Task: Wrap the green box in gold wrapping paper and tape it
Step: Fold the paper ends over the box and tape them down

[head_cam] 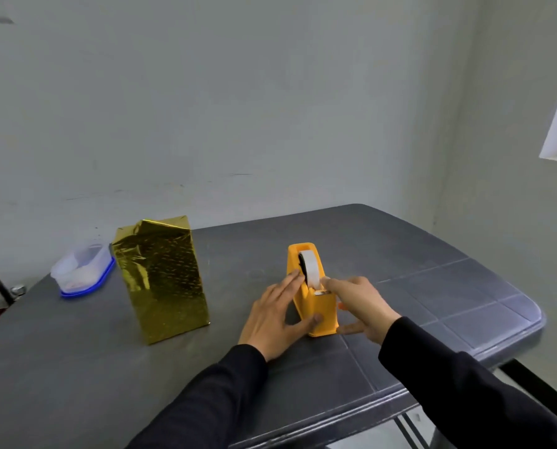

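A tall box covered in shiny gold wrapping paper [162,280] stands upright on the dark grey table [432,277], left of centre; no green shows. To its right sits a yellow tape dispenser [319,312] with a white tape roll [311,268] in it. My left hand [278,314] grips the dispenser's left side, thumb on its front. My right hand [359,303] rests against the dispenser's right side, with its fingertips at the cutter where the tape end lies.
A clear plastic container with a blue lid [82,270] lies upside down behind the gold box at the far left. The table's right edge and rounded corner [536,319] are close to my right arm. A wall stands behind the table.
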Motion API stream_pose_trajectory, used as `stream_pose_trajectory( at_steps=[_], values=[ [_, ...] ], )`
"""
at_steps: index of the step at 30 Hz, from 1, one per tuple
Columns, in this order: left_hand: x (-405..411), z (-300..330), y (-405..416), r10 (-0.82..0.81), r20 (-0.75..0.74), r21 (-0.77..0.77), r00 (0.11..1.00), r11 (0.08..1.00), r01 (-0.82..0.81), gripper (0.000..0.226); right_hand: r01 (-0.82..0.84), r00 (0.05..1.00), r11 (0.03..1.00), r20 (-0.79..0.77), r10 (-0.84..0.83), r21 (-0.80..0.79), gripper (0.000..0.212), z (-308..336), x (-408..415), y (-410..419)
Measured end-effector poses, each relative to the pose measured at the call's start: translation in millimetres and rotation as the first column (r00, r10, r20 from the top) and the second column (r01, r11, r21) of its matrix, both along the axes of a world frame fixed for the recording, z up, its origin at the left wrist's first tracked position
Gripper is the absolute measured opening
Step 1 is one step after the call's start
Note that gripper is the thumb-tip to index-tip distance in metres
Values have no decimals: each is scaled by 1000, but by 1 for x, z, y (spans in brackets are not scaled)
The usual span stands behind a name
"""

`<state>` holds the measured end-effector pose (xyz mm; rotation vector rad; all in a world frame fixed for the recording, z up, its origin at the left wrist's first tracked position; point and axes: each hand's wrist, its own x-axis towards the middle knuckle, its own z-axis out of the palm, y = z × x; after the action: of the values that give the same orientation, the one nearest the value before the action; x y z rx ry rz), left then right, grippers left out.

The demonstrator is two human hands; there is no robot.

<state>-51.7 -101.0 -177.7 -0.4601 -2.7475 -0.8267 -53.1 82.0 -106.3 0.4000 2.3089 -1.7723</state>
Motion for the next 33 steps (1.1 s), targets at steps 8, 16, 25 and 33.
stream_pose_trajectory(
  at_steps=[8, 16, 25, 33],
  values=[
    [-1, -6, 0, -23, 43, 32, 999, 999, 22, 86, -36, 987, 990, 149, 57, -135, 50, 16, -12, -7],
    [0, -6, 3, 41, -23, -56, 999, 998, -43, 89, 59, 998, 917, 42, -46, -395, 55, 8, -2, -5],
    [-3, -5, -5, -46, 90, 86, 995, 996, 39, 82, -1, 979, 976, -199, -44, -218, 13, -34, 22, -2],
    [-6, -11, -6, -55, 84, 144, 995, 989, 43, 69, -177, 933, 978, -337, 130, -112, 26, -59, 25, 17]
  ],
)
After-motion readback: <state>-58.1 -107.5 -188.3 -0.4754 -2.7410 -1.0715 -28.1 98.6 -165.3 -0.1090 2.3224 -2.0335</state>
